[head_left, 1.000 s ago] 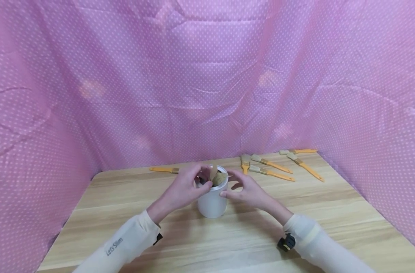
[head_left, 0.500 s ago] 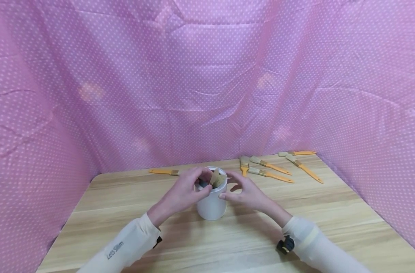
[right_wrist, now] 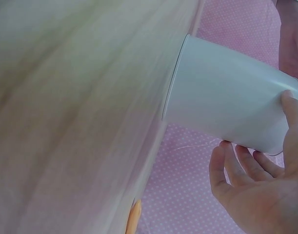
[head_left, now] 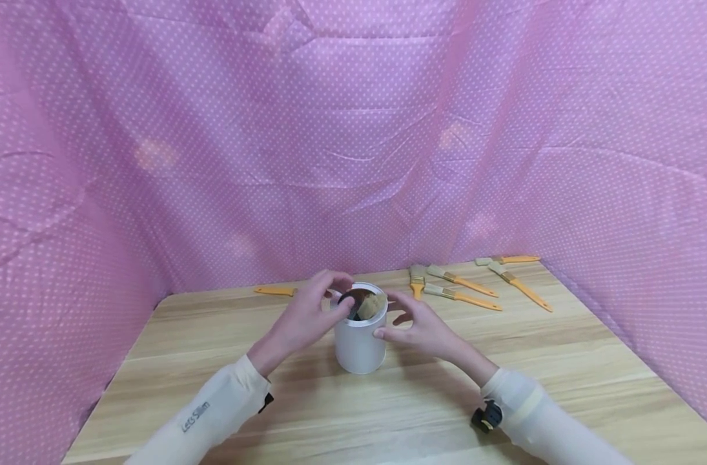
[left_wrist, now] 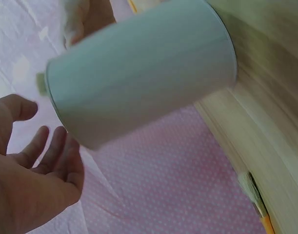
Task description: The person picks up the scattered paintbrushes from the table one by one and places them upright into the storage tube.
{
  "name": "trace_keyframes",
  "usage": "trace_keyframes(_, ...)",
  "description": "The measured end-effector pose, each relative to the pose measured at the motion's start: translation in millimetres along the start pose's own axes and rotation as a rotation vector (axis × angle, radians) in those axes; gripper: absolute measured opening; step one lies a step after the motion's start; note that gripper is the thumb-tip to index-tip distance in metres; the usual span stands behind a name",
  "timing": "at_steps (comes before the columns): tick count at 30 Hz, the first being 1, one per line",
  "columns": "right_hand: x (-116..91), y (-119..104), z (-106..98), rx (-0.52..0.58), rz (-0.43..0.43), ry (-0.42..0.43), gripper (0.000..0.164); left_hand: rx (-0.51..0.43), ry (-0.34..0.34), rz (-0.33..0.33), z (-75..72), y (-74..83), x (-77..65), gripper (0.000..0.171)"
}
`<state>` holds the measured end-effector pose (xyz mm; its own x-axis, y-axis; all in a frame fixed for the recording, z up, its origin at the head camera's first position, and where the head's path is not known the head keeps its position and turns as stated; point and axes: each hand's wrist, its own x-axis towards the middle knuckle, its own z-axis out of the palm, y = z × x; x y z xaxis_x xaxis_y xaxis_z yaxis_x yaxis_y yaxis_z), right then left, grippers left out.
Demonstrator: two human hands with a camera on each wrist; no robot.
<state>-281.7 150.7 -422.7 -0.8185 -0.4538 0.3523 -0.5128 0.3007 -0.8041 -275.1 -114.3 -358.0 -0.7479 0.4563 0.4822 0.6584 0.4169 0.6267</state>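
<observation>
A white can stands upright at the middle of the wooden table. Inside it, pale brush bristles lean toward the right side of the rim; the rest of what it contains is hidden. My left hand hovers at the can's left rim, thumb and fingers apart and slightly bent, with nothing between them. With thumb and fingers on its right side near the top, my right hand holds the can. The right wrist view shows that thumb on the can wall and the fingers against the opposite side.
Several orange-handled paintbrushes lie at the back right, among them a wide brush and a slanted one. Another paintbrush lies behind my left hand, partly covered. Pink dotted cloth hangs around the table's far sides.
My left thumb and fingers have parted and drawn back left and up from the bristles, which now lean right inside the can. The right hand has stayed at the can.
</observation>
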Motion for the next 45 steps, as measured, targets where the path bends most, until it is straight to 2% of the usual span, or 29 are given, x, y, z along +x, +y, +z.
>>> trace_keyframes(4, 0, 1, -1, 0.001, 0.0, 0.01, 0.073, 0.023, 0.078, 0.003, -7.9, -21.1, 8.1, 0.03)
trace_keyframes(8, 0, 1, -1, 0.007, -0.009, 0.01, 0.074, 0.032, 0.102, -0.055, -15.7, -47.3, 14.3, 0.029)
trace_keyframes(17, 0, 3, -2, -0.008, -0.007, -0.001, 0.076, 0.066, 0.033, -0.264, -24.4, -113.2, 20.7, 0.036)
trace_keyframes(22, 0, 3, -3, -0.01, -0.01, -0.004, 0.075, 0.076, -0.053, -0.352, -23.2, -140.7, 20.6, 0.045)
trace_keyframes(26, 0, 3, -3, -0.009, -0.003, -0.011, 0.075, 0.165, -0.119, -0.368, -24.4, -156.6, 23.8, 0.048)
trace_keyframes(32, 5, 2, -1, 0.004, -0.028, -0.022, 0.071, 0.384, -0.226, -0.323, -33.8, -174.7, 29.3, 0.051)
trace_keyframes(35, 7, 2, 1, 0.013, -0.036, -0.027, 0.07, 0.451, -0.279, -0.32, -36.4, -181.0, 29.1, 0.052)
trace_keyframes(38, 7, 3, 1, 0.011, -0.033, -0.025, 0.069, 0.477, -0.316, -0.327, -36.4, -186.1, 28.6, 0.049)
trace_keyframes(45, 8, 5, 3, 0.016, -0.036, -0.026, 0.069, 0.506, -0.345, -0.305, -31.7, -191.4, 28.4, 0.031)
